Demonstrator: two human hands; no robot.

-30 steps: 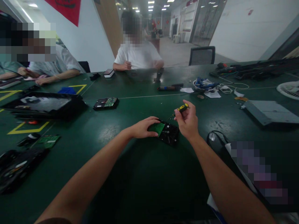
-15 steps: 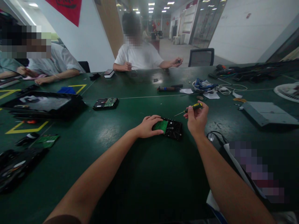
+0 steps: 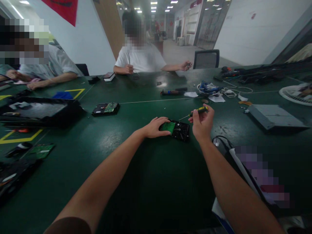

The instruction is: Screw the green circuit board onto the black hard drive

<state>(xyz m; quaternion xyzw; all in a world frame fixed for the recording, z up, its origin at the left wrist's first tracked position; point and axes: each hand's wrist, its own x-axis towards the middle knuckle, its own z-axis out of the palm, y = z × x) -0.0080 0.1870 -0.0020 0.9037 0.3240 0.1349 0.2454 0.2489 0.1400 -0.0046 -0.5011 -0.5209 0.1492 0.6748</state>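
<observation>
Green table [image 3: 136, 182], hard drive [image 3: 179, 130], screwdriver [image 3: 198, 111].

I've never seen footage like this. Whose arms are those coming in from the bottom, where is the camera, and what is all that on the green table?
There is no machine here: the camera sits on a person's head and looks forward and down, so the two bare arms are that person's own. The left hand rests on a hard drive lying with its green circuit board up, on the dark green table. The right hand holds a small yellow-and-black screwdriver in a closed grip, its thin tip pointing left, above the drive. Farther left lies a second hard drive, and beyond it a black tray. A bundle of cables and a grey metal cover lie to the right. Other people sit across the table at work of their own.
</observation>
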